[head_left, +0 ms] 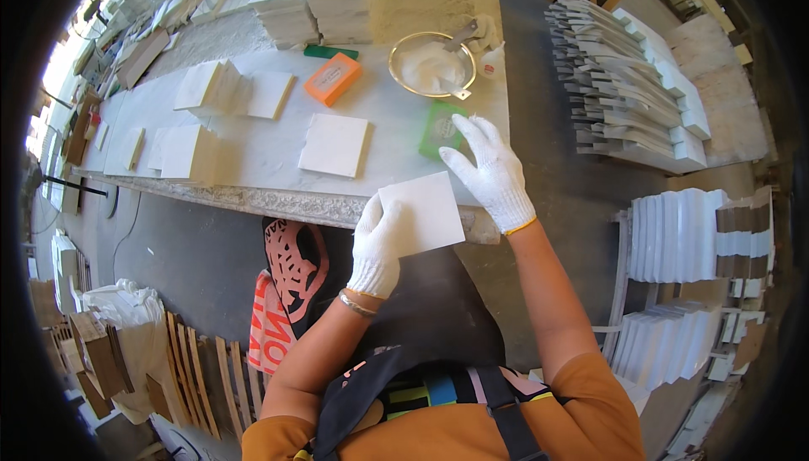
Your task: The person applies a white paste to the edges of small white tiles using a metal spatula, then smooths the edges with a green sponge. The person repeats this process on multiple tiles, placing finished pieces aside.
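Note:
A thin white square tile (432, 214) is in my left hand (376, 242), which wears a white knit glove. The tile is tilted just off the table's front edge, my thumb lying across its face. My right hand (489, 163), gloved the same way, grips the right end of a green sanding block (438, 130) between thumb and fingers. Motion smears this block, and whether it touches the tabletop I cannot tell. Another white square tile (334, 145) lies flat on the table to the left. Behind it sits an orange sanding block (332, 79), with a darker green block (330, 52) beyond.
A metal bowl (394, 73) of white powder with a scraper stands behind the green block. Stacks of white tiles (187, 153) occupy the left tabletop (270, 158). Stacked slabs (619, 82) stand right of the table, and racked white panels (674, 238) are at my right side.

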Action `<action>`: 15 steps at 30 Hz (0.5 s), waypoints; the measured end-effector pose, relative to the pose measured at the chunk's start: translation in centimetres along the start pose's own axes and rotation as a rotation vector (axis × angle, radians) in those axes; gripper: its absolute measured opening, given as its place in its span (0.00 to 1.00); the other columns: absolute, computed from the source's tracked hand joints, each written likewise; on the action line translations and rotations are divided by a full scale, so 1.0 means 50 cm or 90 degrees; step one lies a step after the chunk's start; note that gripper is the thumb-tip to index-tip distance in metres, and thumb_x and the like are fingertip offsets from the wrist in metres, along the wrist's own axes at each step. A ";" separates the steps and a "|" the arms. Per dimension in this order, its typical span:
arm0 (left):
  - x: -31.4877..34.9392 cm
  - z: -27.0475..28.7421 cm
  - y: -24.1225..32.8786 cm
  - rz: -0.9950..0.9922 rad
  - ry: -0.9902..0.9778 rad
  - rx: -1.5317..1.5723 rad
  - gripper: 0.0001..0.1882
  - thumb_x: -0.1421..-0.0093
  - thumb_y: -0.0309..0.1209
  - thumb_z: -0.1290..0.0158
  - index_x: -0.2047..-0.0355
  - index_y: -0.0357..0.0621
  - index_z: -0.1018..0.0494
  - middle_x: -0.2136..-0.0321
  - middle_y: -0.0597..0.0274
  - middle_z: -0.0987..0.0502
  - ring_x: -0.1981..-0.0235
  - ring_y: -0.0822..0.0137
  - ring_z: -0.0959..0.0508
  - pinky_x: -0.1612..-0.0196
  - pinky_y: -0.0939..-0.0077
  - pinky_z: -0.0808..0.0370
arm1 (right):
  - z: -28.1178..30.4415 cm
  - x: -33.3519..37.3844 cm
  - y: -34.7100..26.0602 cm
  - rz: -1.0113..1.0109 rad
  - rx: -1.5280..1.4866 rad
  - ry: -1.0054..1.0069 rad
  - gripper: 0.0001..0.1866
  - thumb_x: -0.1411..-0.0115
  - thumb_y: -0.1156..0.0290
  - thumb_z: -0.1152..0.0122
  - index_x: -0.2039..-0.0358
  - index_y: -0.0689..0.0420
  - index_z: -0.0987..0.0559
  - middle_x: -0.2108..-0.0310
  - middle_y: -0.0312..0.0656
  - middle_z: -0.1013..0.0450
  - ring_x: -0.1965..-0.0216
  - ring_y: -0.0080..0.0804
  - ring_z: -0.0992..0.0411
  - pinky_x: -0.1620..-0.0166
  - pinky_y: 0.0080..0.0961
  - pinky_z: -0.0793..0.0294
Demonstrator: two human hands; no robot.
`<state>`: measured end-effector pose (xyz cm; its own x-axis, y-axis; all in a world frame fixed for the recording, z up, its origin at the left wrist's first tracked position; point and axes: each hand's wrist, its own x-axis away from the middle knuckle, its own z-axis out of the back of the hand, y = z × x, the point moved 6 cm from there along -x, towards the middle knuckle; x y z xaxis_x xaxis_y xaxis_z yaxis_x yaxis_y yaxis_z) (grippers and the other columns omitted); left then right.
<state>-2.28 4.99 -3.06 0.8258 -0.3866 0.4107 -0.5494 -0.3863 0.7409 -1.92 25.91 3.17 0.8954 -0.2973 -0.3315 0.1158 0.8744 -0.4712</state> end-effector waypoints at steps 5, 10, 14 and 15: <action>-0.005 0.036 0.009 -0.025 0.027 0.009 0.19 0.28 0.32 0.48 0.41 0.35 0.28 0.53 0.64 0.22 0.55 0.75 0.25 0.51 0.78 0.26 | -0.053 -0.011 -0.031 0.033 0.194 -0.034 0.31 0.44 0.46 0.30 0.44 0.50 0.21 0.39 0.53 0.31 0.44 0.52 0.27 0.46 0.44 0.24; -0.012 0.031 0.017 -0.028 0.008 0.010 0.19 0.29 0.31 0.47 0.41 0.34 0.28 0.51 0.62 0.23 0.52 0.74 0.26 0.47 0.77 0.28 | -0.048 0.000 -0.010 0.004 0.157 -0.030 0.26 0.46 0.54 0.26 0.50 0.48 0.22 0.36 0.49 0.33 0.42 0.52 0.29 0.42 0.43 0.27; -0.013 0.020 0.013 -0.022 -0.016 0.016 0.19 0.30 0.30 0.47 0.42 0.33 0.28 0.51 0.62 0.23 0.52 0.74 0.26 0.46 0.77 0.29 | 0.005 0.036 0.039 -0.022 0.096 -0.024 0.24 0.51 0.69 0.31 0.51 0.50 0.23 0.37 0.50 0.31 0.42 0.51 0.29 0.42 0.45 0.27; -0.015 0.016 0.011 -0.016 -0.028 -0.007 0.20 0.30 0.31 0.47 0.42 0.33 0.28 0.51 0.62 0.23 0.52 0.74 0.26 0.47 0.77 0.29 | 0.021 0.052 0.054 -0.027 0.060 -0.006 0.26 0.51 0.70 0.32 0.48 0.50 0.23 0.37 0.51 0.32 0.40 0.52 0.30 0.40 0.44 0.28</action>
<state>-3.30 4.41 -3.40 0.8325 -0.4133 0.3690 -0.5275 -0.3873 0.7562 1.18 27.91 1.92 0.8925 -0.3321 -0.3051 0.1938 0.8933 -0.4055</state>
